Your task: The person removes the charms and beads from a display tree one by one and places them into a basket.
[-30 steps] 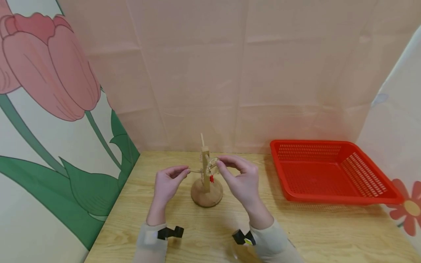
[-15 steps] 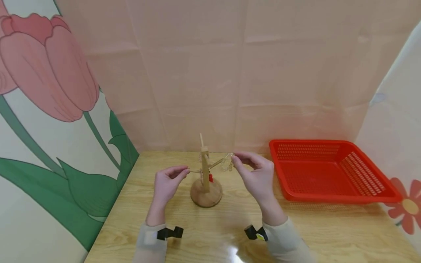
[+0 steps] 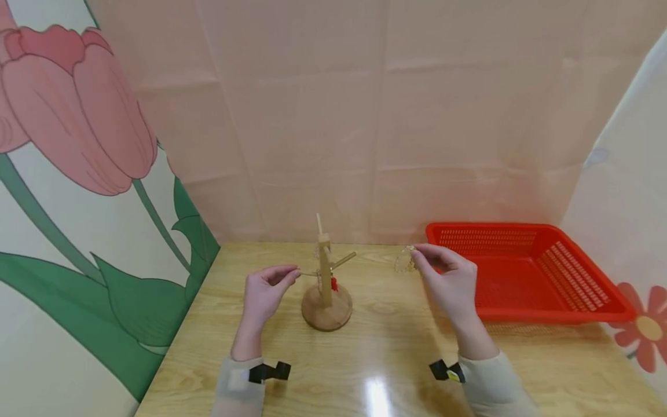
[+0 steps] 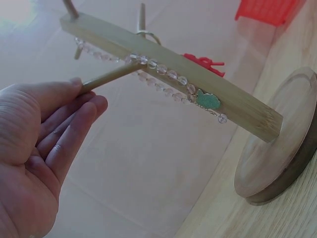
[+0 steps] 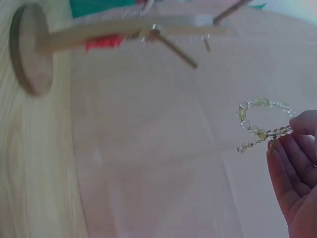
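Note:
A wooden stand (image 3: 325, 278) with a round base (image 3: 327, 313) and several pegs is on the table. My left hand (image 3: 268, 289) pinches the tip of its left peg (image 4: 111, 77). Around that peg hangs a pink clear-bead bracelet (image 4: 171, 74) with a green charm (image 4: 208, 99). A red piece (image 3: 334, 284) hangs against the post's other side. To the right, my right hand (image 3: 448, 278) pinches a yellow and clear bead bracelet (image 5: 262, 103) by its edge, in the air apart from the stand. The stand's right peg (image 3: 345, 259) is bare.
A red plastic basket (image 3: 521, 315) stands at the right of the wooden table (image 3: 391, 347), just behind my right hand. A pink cloth (image 3: 312, 116) hangs along the back. At the left is a panel with a painted tulip (image 3: 78, 116).
My right hand has drawn the yellow bead bracelet rightward off the stand's right peg and away toward the basket. The left hand has stayed on its peg.

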Demonstrator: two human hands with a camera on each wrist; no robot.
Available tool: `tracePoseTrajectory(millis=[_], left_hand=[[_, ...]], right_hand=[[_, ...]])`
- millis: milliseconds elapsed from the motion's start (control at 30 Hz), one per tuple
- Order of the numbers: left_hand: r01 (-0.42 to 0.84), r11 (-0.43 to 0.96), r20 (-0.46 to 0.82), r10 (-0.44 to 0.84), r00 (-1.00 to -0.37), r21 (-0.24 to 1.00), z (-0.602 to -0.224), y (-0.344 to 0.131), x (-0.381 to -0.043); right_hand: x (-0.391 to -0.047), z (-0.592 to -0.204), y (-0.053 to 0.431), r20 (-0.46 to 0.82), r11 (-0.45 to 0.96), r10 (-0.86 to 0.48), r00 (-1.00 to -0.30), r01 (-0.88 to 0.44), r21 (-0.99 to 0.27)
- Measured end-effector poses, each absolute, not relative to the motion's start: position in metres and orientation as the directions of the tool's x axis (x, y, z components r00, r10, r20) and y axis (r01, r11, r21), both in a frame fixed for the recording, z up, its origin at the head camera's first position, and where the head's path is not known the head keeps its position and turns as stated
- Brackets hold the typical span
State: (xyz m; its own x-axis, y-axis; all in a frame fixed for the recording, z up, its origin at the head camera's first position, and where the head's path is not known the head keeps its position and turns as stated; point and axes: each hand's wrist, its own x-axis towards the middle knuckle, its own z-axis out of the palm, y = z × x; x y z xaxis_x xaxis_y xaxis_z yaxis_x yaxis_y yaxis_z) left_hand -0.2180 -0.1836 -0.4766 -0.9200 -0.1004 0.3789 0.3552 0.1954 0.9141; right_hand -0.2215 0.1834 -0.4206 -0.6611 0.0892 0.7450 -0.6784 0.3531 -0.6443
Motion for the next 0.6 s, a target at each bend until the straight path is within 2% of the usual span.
tracePoseTrajectory(millis=[333, 600], left_hand=[[0.34, 0.181, 0.361, -0.102, -0.927, 0.923, -0.478, -0.183, -0.218], [0.352, 0.199, 0.377, -0.105, -0.92, 0.915, -0.477, -0.183, -0.218]], right_hand=[[-0.232, -0.437, 0.248, 0.64, 0.542, 0.214, -0.738, -0.455, -0.706], [-0.243, -0.452, 0.286, 0.57, 0.585, 0.25, -0.783, -0.347, -0.733]])
